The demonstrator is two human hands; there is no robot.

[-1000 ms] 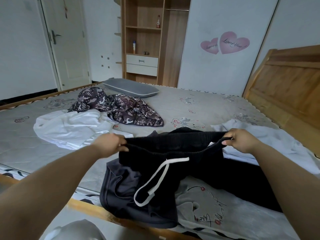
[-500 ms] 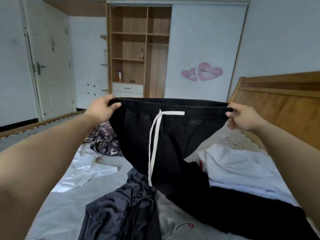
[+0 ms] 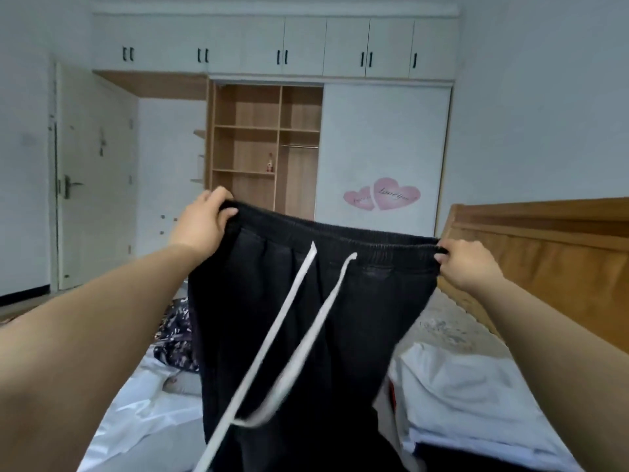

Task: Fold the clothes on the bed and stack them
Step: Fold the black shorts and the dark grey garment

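Matt cloth against grained wood

The black trousers (image 3: 306, 318) are matt, ribbed-waist cloth with a flat white woven drawstring (image 3: 299, 335); the headboard (image 3: 544, 253) is satin, grained wood; the white garment (image 3: 469, 396) looks smooth cloth.

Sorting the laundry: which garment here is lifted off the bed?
The black pants with the white drawstring, gripped at the waistband by left hand and right hand; the others lie flat.

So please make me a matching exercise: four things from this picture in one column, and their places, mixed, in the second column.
Things:
1. black trousers
2. white garment
3. patterned garment
4. heart stickers

Places:
A. on the wardrobe door
B. on the bed, left of the trousers
C. held up by the waistband, left hand and right hand
D. on the bed, right of the trousers

Pairs: 1-C, 2-D, 3-B, 4-A
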